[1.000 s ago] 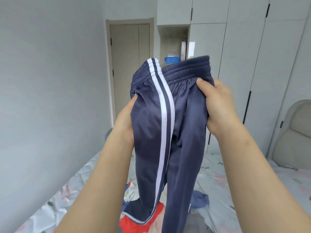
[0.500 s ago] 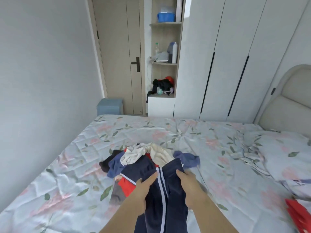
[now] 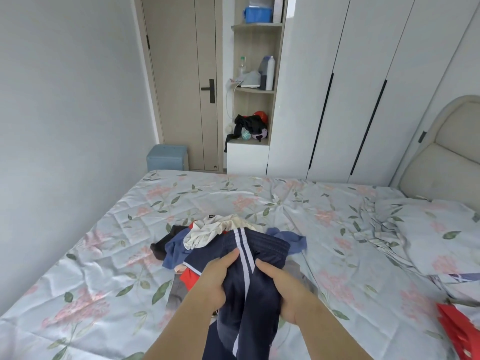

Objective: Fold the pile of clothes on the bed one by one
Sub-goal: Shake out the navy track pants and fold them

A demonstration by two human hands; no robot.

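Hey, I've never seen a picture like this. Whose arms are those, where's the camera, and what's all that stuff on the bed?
There is no machine here. A person wears a camera on their head, looking forward and down, so their own bare arms reach in from the bottom edge. The left hand and the right hand both grip a pair of navy track trousers with white side stripes, just below the waistband. Just beyond the hands lies a jumbled pile of unfolded clothes, with cream, blue, red and black pieces. It sits on a bed with a pale floral sheet. A red item lies at the lower right; I cannot tell what it is.
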